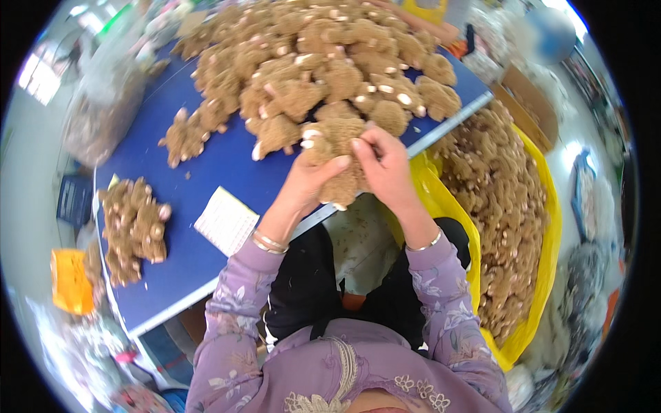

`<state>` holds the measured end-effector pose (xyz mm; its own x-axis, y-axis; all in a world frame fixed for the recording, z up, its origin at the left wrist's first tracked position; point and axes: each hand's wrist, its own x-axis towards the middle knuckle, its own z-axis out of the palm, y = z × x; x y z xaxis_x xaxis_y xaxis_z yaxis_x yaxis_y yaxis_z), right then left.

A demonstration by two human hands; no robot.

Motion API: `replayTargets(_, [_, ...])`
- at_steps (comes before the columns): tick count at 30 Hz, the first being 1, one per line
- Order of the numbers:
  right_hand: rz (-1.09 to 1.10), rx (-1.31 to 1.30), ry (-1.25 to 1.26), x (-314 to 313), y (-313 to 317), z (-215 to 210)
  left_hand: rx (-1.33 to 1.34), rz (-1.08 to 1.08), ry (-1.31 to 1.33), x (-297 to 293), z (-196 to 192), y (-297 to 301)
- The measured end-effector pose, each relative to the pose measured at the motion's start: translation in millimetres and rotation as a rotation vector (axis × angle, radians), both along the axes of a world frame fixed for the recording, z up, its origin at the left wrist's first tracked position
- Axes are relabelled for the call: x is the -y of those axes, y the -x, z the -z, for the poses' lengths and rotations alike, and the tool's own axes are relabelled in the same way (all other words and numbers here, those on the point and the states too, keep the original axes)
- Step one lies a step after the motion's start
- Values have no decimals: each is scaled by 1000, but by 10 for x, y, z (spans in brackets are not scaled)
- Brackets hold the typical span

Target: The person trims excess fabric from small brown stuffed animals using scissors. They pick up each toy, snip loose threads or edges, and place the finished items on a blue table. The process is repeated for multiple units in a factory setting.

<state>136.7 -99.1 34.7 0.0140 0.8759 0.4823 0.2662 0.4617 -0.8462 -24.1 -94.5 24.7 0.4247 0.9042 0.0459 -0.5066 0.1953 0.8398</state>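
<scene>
Fuzzy brown plush piece (338, 140) (pale-tipped): between the hands, over the near edge of the flat blue table (182, 268); long axis roughly fore-and-aft.
Left hand (308, 180): grip clamped on its left side.
Right hand (387, 168): grip pinching its right side (neither hand clearly nearer).

White paper (226, 221) on blue table (177, 268); orange bag (71, 282); blue crate (73, 199); cardboard box (521, 113)

brown plush toys (296, 96), blue table (182, 268)
</scene>
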Motion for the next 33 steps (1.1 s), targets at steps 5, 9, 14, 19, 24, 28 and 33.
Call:
replayTargets(5, [-65,-220,161,144,197,-61,-30,-121,-13,64,-135,237])
replayTargets(9, [-297,-220,297,148,444,26,34,-485,-126,115,-410,1112])
replayTargets(14, [-513,256,414,179,985,-133,53,-669,-98,525,-553,2190])
replayTargets(19, [-609,586,209,157,1400,-81,-277,-412,-79,1260,-309,2363])
replayTargets(24, [-572,982,85,329,1460,-91,-451,-95,-298,1518,-83,2124])
replayTargets(28, [-551,998,161,690,1196,-110,-884,-197,-742,1582,-3,1924])
replayTargets(33, [-391,632,423,988,847,15,-1106,-112,-855,1587,37,1762])
